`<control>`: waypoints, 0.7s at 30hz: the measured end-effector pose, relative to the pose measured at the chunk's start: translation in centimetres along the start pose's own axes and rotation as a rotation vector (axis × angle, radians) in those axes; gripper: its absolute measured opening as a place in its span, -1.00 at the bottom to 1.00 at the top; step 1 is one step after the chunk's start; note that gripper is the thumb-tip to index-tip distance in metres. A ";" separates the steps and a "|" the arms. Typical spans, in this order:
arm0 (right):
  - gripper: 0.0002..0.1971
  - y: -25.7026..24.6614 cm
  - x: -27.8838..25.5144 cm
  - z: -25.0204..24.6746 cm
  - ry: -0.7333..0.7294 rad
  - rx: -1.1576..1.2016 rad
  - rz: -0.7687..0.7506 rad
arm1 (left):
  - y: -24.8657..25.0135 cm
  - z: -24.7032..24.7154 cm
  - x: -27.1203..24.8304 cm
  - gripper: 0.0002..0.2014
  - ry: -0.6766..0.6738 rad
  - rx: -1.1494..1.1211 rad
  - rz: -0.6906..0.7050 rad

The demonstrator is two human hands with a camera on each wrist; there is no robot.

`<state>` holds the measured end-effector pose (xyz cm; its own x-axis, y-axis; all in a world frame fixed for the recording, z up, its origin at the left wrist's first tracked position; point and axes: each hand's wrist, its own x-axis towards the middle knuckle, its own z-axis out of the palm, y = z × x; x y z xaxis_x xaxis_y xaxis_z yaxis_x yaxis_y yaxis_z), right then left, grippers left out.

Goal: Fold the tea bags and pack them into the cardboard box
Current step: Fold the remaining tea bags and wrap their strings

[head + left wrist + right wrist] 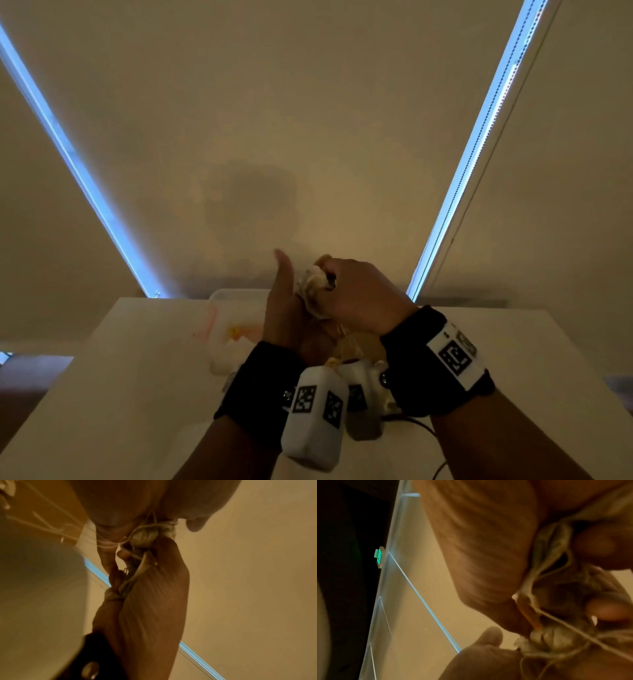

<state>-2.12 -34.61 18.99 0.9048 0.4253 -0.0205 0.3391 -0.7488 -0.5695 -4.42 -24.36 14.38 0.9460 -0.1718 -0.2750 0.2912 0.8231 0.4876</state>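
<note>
Hands: left hand [289,308] and right hand [356,294] both clutch tea bags [313,286]

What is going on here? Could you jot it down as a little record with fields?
Setting: white table before a drawn beige blind
Left hand: raised, thumb up, fingers round a bundle of tea bags
Right hand: grips the same bundle from the other side
Strings: hang loose from the bundle
Cardboard box: not clearly in view
Wrists: black bands with white camera units
</note>
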 end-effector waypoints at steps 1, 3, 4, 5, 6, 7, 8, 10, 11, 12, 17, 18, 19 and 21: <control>-0.65 0.1 0.1 0.0 -0.040 -0.032 0.013 | 0.0 0.0 0.1 -0.37 -0.015 0.031 0.006; -0.64 0.2 0.2 -0.4 -0.085 -0.026 0.058 | -0.3 -0.7 0.9 -0.46 0.019 0.109 0.013; -0.63 0.3 0.3 -0.6 -0.118 0.004 0.082 | -0.5 -1.1 1.4 -0.48 0.046 0.144 0.004; -0.61 0.3 0.3 -0.7 -0.159 0.038 0.108 | -0.5 -1.5 1.7 -0.51 0.078 0.165 0.002; -0.60 0.2 0.2 -0.9 -0.200 0.084 0.123 | -0.4 -1.7 1.8 -0.55 0.104 0.165 -0.001; -0.58 0.2 0.1 -0.9 -0.233 0.127 0.149 | -0.3 -1.8 1.8 -0.60 0.116 0.160 -0.014; -0.55 0.2 0.1 -1.0 -0.254 0.173 0.178 | -0.2 -1.9 2.1 -0.63 0.113 0.145 -0.025; -0.47 0.4 0.2 -1.1 -0.278 0.219 0.195 | -0.1 -1.9 2.2 -0.63 0.093 0.102 -0.029; -0.43 0.5 0.3 -1.2 -0.281 0.205 0.185 | -0.1 -1.8 2.2 -0.61 0.091 0.084 -0.028; -0.40 0.6 0.4 -1.3 -0.292 0.180 0.166 | -0.2 -1.8 2.3 -0.58 0.078 0.057 -0.027; -0.43 1.0 0.4 -1.1 -0.248 0.073 0.125 | -1.0 -1.9 2.6 -0.60 0.077 0.012 -0.036; -0.47 1.2 0.5 -0.7 -0.236 0.055 0.129 | -1.2 -2.1 2.7 -0.58 0.074 0.017 -0.056; -0.51 1.3 0.5 -0.4 -0.234 0.036 0.134 | -1.3 -2.2 2.7 -0.54 0.048 0.005 -0.070; -0.54 1.7 0.5 0.1 -0.207 0.018 0.118 | -1.5 -2.4 2.7 -0.47 0.003 -0.002 -0.068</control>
<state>-1.10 -35.57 17.92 0.8651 0.4318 -0.2553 0.2274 -0.7912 -0.5677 -2.61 -24.71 10.89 0.9235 -0.2257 -0.3100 0.3546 0.8105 0.4663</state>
